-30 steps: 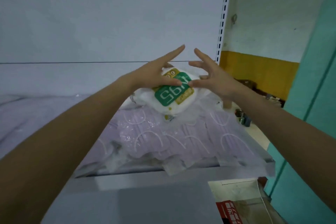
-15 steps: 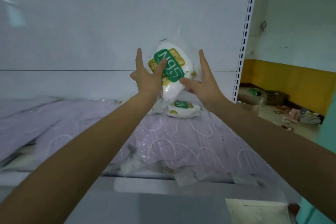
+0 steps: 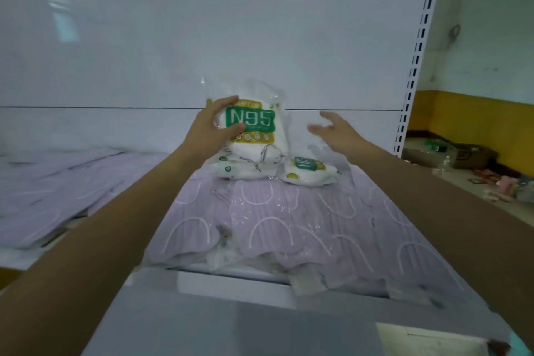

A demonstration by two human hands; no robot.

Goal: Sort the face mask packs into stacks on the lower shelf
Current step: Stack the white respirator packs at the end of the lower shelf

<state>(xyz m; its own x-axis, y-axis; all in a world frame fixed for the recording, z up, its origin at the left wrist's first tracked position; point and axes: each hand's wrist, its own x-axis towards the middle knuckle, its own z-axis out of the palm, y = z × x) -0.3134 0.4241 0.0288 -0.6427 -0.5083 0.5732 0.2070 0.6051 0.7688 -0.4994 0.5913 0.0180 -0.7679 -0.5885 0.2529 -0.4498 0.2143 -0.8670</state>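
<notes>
The left hand (image 3: 212,131) grips an N95 pack (image 3: 257,139) by its left edge, fingers curled over the upper corner and the thumb pressed on the lower left of the green label. The pack stands upright in the air, long axis vertical. Its printed face is turned toward the person, so the "N95" reads level and right way up.

To the right of the pack, apart from it, the right hand (image 3: 336,130) is blurred, with fingers loosely spread and nothing in it.

Just beneath the left hand a second white pack (image 3: 241,169) lies flat. Below and between the two hands, a third white pack (image 3: 310,172) lies flat with its long axis running left to right and its label turned sideways.

Both rest on lavender mask packs (image 3: 289,225), which cover the shelf (image 3: 231,286) from under the hands back toward the person. Beyond the hands rises the white back panel (image 3: 202,37), and right of the right hand a slotted upright (image 3: 416,66).
</notes>
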